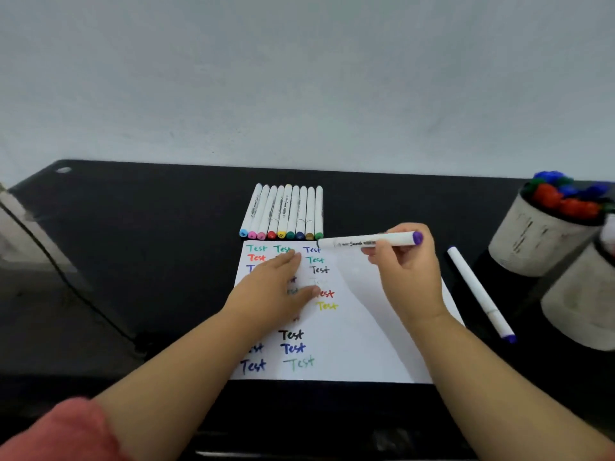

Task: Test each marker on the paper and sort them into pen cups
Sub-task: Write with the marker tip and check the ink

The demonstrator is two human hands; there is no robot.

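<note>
A white paper (362, 341) covered with several coloured "Test" words lies on the black table. My left hand (276, 287) rests flat on it, fingers straight. My right hand (407, 271) grips a white marker with a purple end (369, 241), held nearly level above the paper's top edge, its tip pointing left. A row of several capped markers (286, 212) lies beyond the paper. Another white marker with a purple end (479, 292) lies on the table right of the paper.
Two pale grey pen cups stand at the right: the far cup (532, 241) holds several markers with red, blue and green caps; the near cup (579, 304) is partly cut off. A dark cable (66, 281) runs across the table's left side.
</note>
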